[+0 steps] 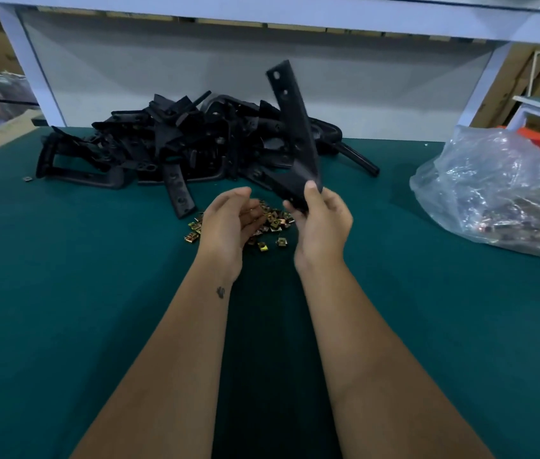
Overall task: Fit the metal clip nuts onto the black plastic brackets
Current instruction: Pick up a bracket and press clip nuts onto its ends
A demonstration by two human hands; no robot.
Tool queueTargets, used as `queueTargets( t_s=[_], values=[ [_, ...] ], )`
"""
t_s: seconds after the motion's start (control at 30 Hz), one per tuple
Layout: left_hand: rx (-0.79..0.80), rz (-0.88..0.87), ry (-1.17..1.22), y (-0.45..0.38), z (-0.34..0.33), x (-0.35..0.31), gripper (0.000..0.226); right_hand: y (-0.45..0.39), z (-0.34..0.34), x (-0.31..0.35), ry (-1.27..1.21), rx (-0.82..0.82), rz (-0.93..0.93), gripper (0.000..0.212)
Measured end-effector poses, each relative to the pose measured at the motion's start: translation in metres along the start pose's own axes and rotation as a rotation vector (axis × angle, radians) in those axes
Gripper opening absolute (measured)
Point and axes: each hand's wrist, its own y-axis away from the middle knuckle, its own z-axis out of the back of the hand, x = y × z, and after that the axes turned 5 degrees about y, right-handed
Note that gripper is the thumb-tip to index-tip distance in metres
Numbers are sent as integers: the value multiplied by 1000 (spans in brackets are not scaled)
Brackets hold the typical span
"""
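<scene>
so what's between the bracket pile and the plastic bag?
Head view: bare green mat lies between the bracket pile and the plastic bag; only the pile's one black arm pokes into the gap.

A heap of brackets (pixel 195 140) lies at the back of the table (pixel 63 276), left of centre. A scatter of clip nuts (pixel 273 223) lies on the table just in front of the heap. The left hand (pixel 229 223) hovers over the clip nuts. The right hand (pixel 323 223), beside it, grips the lower end of one bracket (pixel 292 127), which stands up in front of the heap. A plastic bag (pixel 500 193) sits at the table's right edge, well apart from the heap.
</scene>
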Motion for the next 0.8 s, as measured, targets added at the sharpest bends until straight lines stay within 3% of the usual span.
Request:
queueTargets(
  t_s=[0.1, 0.23, 0.33, 0.4, 0.47, 0.53, 0.63, 0.8],
  values=[
    [80, -10, -13, 8, -3, 0, 18, 16, -1, -1, -164, 68, -168, 9],
    [118, 64, 67, 8, 6, -12, 36, 20, -2, 0, 33, 113, -161, 15],
    [253, 188, -81, 10, 13, -19, 24, 16, 0, 4, 249, 149, -84, 15],
    [357, 189, -171, 10, 14, -19, 13, 14, 1, 5, 240, 190, -57, 11],
    [325, 150, -62, 8, 13, -19, 13, 12, 2, 5, 195, 198, -36, 16],
    [196, 99, 181, 4, 16, -21, 17, 9, 5, 6, 265, 133, 24, 16],
    [75, -18, 360, -3, 27, -26, 13, 8, 11, 7, 613, 105, 216, 16],
    [-30, -6, 468, -3, 27, -27, 19, 17, 13, 0, 1395, 438, 329, 15]
  ],
)
